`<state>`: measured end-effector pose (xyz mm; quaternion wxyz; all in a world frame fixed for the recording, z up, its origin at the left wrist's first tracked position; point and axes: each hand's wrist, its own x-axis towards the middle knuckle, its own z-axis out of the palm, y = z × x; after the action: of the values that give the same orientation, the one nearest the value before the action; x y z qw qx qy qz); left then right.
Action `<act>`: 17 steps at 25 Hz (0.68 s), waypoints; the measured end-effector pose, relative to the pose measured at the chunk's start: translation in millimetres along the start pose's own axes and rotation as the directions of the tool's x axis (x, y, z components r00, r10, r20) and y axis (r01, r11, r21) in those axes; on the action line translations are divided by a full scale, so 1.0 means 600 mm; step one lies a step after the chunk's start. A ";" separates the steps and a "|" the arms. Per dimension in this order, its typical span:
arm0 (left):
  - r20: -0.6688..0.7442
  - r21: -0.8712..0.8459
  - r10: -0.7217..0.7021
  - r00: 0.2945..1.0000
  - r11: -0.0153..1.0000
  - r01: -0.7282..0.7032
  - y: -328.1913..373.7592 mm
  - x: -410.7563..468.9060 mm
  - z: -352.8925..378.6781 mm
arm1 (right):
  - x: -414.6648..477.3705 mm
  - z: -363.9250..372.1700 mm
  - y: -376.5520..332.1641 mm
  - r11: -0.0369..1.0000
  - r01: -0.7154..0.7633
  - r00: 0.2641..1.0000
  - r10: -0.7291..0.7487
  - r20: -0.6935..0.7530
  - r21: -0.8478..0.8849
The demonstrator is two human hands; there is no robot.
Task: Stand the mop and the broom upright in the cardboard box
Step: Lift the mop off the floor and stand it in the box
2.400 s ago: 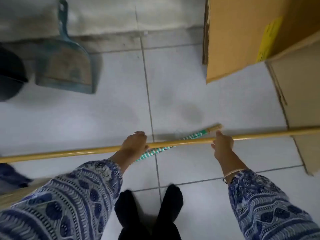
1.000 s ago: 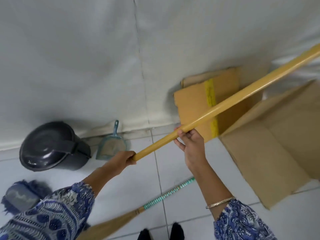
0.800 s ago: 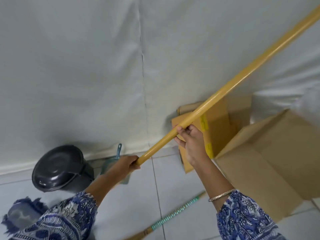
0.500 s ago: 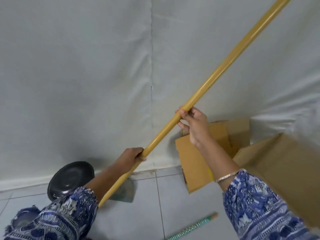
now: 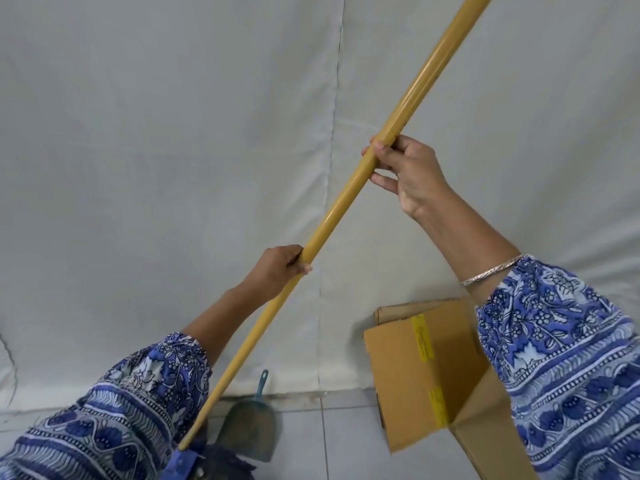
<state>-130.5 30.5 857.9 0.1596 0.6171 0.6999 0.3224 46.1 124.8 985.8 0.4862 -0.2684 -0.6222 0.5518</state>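
Note:
Both hands grip the mop's long yellow handle (image 5: 349,195), which slants steeply from the bottom left up past the top right edge. My left hand (image 5: 277,268) holds it lower down, my right hand (image 5: 405,171) higher up. The blue mop head (image 5: 207,460) hangs at the pole's lower end, partly hidden behind my left sleeve. The open cardboard box (image 5: 422,379) stands on the floor at the lower right, below my right forearm, with yellow tape on its flap. The broom is out of sight.
A teal dustpan (image 5: 251,431) leans against the base of the white cloth-covered wall (image 5: 173,150) just right of the mop head. The floor is pale tile (image 5: 339,441).
The mop has been lifted off the floor and tilted steeply upward, mop head raised near the dustpan. My view rose toward the wall; the broom and black bin dropped out of sight.

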 end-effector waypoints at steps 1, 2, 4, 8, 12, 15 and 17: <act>-0.027 -0.016 0.005 1.000 1.000 -0.006 0.007 0.004 -0.011 | 0.007 0.005 -0.018 1.000 0.017 1.000 -0.016 0.015 -0.014; -0.056 -0.033 0.013 0.998 0.999 -0.014 0.014 0.007 -0.020 | 0.012 0.009 -0.036 0.999 0.037 0.999 -0.037 0.025 -0.033; -0.118 -0.061 0.036 0.992 0.997 -0.043 0.032 0.015 -0.033 | 0.024 0.013 -0.070 0.995 0.071 0.997 -0.068 0.049 -0.067; -0.203 -0.113 0.093 0.975 0.987 -0.117 0.084 0.043 -0.022 | 0.042 -0.018 -0.130 0.984 0.109 0.993 -0.101 0.065 -0.138; -0.209 -0.184 0.136 0.968 0.967 -0.175 0.168 0.077 0.040 | 0.047 -0.097 -0.174 0.971 0.113 0.993 -0.101 0.068 -0.212; -0.219 -0.246 0.164 0.962 0.945 -0.217 0.244 0.102 0.117 | 0.039 -0.183 -0.198 0.951 0.118 0.993 -0.105 0.061 -0.287; -0.212 -0.290 0.170 0.962 0.930 -0.228 0.302 0.118 0.177 | 0.032 -0.253 -0.213 0.940 0.109 0.994 -0.097 0.053 -0.322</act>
<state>59.7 131.3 909.0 0.1561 0.6198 0.5855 0.4987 201.5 174.7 1100.4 0.4522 -0.3018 -0.7264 0.4205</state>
